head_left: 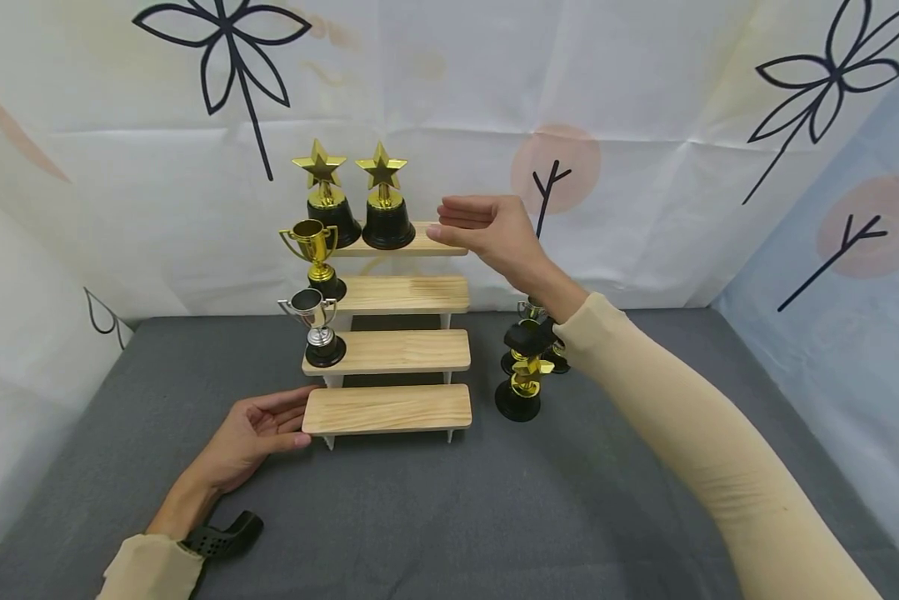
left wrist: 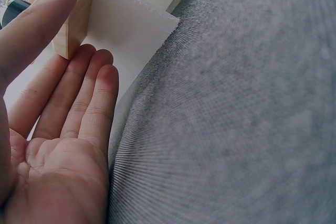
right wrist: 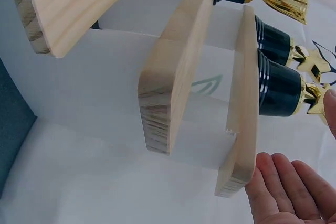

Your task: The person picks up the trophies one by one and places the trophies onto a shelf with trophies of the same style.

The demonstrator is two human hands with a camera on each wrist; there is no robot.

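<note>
A tiered wooden display stand (head_left: 387, 408) stands on the dark cloth. My left hand (head_left: 257, 433) is at the left end of its lowest shelf, fingers extended and fingertips touching the wood in the left wrist view. My right hand (head_left: 486, 229) is by the right end of the top shelf (head_left: 442, 242), its straight fingers touching or nearly touching the edge and holding nothing. Two gold star trophies (head_left: 320, 200) (head_left: 387, 200) stand on the top shelf. Below them, at the left ends, are a gold cup trophy (head_left: 318, 254) and a silver cup trophy (head_left: 317, 325).
Right of the stand, several more trophies (head_left: 519, 398) stand on the grey cloth (head_left: 419, 525), partly hidden by the right wrist and its dark strap. A white printed fabric backdrop (head_left: 434, 92) rises behind the stand and along both sides.
</note>
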